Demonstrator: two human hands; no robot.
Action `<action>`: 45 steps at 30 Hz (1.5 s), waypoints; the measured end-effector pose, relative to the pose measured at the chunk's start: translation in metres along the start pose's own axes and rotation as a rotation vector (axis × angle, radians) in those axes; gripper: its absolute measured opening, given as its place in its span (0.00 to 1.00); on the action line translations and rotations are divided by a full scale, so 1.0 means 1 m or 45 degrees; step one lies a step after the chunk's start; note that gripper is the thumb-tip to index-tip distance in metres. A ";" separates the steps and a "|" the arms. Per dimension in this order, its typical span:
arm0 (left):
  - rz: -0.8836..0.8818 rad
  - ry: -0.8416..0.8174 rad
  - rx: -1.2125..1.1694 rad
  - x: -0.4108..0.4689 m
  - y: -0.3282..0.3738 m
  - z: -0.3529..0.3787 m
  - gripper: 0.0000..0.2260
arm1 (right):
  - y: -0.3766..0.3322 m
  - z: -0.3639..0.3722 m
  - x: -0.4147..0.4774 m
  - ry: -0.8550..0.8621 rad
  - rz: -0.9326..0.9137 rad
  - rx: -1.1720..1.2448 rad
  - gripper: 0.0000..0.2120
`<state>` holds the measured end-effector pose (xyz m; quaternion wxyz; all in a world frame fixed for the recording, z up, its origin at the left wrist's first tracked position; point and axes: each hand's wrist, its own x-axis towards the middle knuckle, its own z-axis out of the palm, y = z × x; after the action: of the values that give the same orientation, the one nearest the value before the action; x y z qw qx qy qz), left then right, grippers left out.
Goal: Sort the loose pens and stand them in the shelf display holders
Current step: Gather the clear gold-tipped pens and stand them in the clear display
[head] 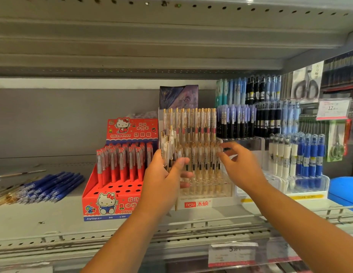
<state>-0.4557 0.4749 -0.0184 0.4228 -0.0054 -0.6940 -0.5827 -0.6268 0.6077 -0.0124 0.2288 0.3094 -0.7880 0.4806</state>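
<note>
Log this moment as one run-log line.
left hand grips bundle of clear gold-clip pens | right hand open by clear hesu holder | blue pens loose on shelf

– How is the light?
– Even and fairly bright, coming from the front. The underside of the upper shelf (132, 36) is a flat grey, and the back panel (63, 119) toward the left end is dimmer.
– Any shadows?
– Only soft ones, at the foot of the red display box (112, 205).
– Glare?
– Small glints on the clear acrylic holder (211, 186) and on the gold-clipped pens (166, 146) in the left hand (161, 182). The plastic price-tag cover (240, 253) at the shelf's front edge has a sheen.
– Is it sharp?
– Soft overall. The right hand (242, 166) smears at its fingers (227, 147). The loose blue pens (53, 186) near the left edge are blurry, and shelf lines bend toward the right corners.
</note>
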 end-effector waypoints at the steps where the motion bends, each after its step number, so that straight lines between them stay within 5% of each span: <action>1: 0.001 0.006 -0.007 -0.001 0.001 0.000 0.12 | -0.002 -0.001 -0.002 0.038 -0.027 -0.053 0.15; 5: 0.033 0.013 0.014 -0.002 0.004 -0.003 0.12 | -0.024 -0.003 -0.016 0.100 -0.205 0.087 0.11; 11: 0.090 -0.001 0.260 -0.001 0.002 -0.025 0.10 | -0.070 0.016 -0.051 -0.492 -0.213 0.702 0.14; 15: 0.106 0.080 0.251 -0.001 0.003 -0.036 0.06 | -0.091 0.031 -0.059 -0.599 -0.185 0.922 0.18; 32: -0.084 0.248 -0.072 -0.001 0.007 -0.048 0.05 | -0.087 0.047 -0.049 -0.348 -0.075 1.111 0.14; 41: -0.075 0.238 0.027 -0.003 0.009 -0.046 0.06 | -0.090 0.056 -0.021 0.053 -0.209 0.792 0.17; 45: -0.074 0.201 0.024 -0.004 0.010 -0.045 0.06 | -0.085 0.062 -0.020 0.034 -0.276 0.629 0.22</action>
<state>-0.4218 0.4437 -0.0141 0.4591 0.0648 -0.6639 -0.5867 -0.5566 0.5273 0.0001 0.2068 0.4319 -0.6061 0.6351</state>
